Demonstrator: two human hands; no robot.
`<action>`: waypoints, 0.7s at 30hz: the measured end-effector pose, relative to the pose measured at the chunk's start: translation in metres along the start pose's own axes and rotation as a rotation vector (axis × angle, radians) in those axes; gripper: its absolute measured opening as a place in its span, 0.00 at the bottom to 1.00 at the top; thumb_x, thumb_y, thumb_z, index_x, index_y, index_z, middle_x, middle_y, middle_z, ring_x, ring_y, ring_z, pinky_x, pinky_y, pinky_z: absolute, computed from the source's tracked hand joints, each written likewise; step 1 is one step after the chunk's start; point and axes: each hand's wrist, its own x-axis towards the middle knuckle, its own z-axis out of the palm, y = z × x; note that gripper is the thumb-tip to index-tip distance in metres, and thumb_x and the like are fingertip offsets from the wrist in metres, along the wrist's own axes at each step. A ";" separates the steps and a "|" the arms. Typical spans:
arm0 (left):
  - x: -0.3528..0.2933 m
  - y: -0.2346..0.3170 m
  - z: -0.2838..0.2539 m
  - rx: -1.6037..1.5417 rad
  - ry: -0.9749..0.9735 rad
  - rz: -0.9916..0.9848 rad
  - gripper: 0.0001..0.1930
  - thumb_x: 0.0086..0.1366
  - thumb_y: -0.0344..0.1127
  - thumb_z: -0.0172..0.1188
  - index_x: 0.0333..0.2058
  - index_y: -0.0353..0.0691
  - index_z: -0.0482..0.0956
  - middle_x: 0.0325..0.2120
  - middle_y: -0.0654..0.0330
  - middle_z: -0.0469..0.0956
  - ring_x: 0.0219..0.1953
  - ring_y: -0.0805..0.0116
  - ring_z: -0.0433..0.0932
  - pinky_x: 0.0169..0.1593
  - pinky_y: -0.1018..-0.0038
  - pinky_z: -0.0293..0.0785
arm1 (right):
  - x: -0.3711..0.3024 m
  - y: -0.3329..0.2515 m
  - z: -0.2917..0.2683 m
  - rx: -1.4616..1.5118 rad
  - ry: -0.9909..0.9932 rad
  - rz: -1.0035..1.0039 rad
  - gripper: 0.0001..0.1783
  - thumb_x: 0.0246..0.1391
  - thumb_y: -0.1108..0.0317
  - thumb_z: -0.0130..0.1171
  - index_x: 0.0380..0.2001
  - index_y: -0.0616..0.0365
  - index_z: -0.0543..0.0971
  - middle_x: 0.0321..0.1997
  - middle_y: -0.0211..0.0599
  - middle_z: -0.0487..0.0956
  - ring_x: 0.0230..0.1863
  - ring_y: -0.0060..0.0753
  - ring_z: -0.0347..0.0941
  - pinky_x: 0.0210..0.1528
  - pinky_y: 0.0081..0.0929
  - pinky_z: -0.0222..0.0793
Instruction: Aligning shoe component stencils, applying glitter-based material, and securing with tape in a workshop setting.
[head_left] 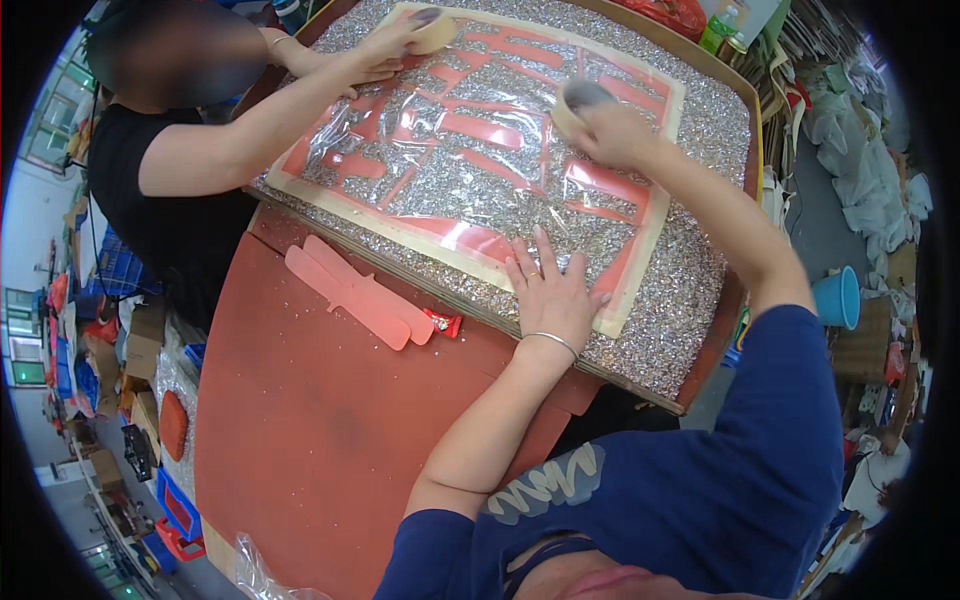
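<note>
Fingers of the left hand [555, 300] are spread, palm down, across the near border of the clear sheet [480, 130], evidently to stop it sliding. Those of the right hand [620, 135] curl about a tape roll [567, 118] over the sheet's right part; blur hides the exact grip. By size: the red-brown worktop [330, 450] adjoins a broad tray [757, 140], whose raised rim presumably contains the glittering granules [700, 300]. On these lies the sheet, pink-patterned and pale-bordered; the bed likely supports it throughout. At upper left, a co-worker's hand [398, 42] grips a second roll [435, 38] at the far border, an arrangement that covers both ends. Two pink paddle-shaped pieces [380, 310] lie overlapping on the worktop, apparently parked within reach. Smallest item: a red wrapper [446, 324] just beside their ends.
</note>
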 end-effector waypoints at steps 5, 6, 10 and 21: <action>0.000 -0.001 0.005 -0.001 0.038 0.020 0.28 0.57 0.55 0.61 0.49 0.42 0.71 0.63 0.31 0.51 0.65 0.25 0.45 0.65 0.40 0.39 | -0.120 -0.038 -0.040 -0.079 -0.231 -0.303 0.12 0.50 0.57 0.58 0.29 0.55 0.76 0.25 0.39 0.75 0.32 0.45 0.75 0.32 0.43 0.70; 0.000 0.000 0.007 0.015 0.043 0.016 0.28 0.57 0.54 0.61 0.49 0.41 0.71 0.63 0.31 0.51 0.65 0.24 0.46 0.66 0.40 0.40 | -0.126 -0.040 -0.038 -0.064 -0.137 -0.327 0.12 0.50 0.57 0.58 0.29 0.55 0.76 0.25 0.38 0.75 0.32 0.44 0.74 0.32 0.42 0.70; -0.001 0.004 0.016 0.065 0.114 0.038 0.27 0.57 0.53 0.61 0.48 0.40 0.71 0.61 0.31 0.55 0.64 0.25 0.49 0.65 0.40 0.42 | -0.079 -0.060 -0.006 -0.118 0.043 -0.329 0.15 0.51 0.55 0.58 0.30 0.57 0.77 0.26 0.38 0.76 0.33 0.43 0.73 0.32 0.40 0.70; 0.020 -0.088 -0.027 0.207 0.330 -0.246 0.16 0.61 0.39 0.57 0.41 0.31 0.76 0.47 0.43 0.74 0.60 0.45 0.63 0.64 0.47 0.51 | -0.056 -0.098 -0.016 -0.131 -0.208 -0.379 0.16 0.53 0.55 0.56 0.23 0.57 0.75 0.23 0.39 0.77 0.30 0.46 0.76 0.31 0.41 0.72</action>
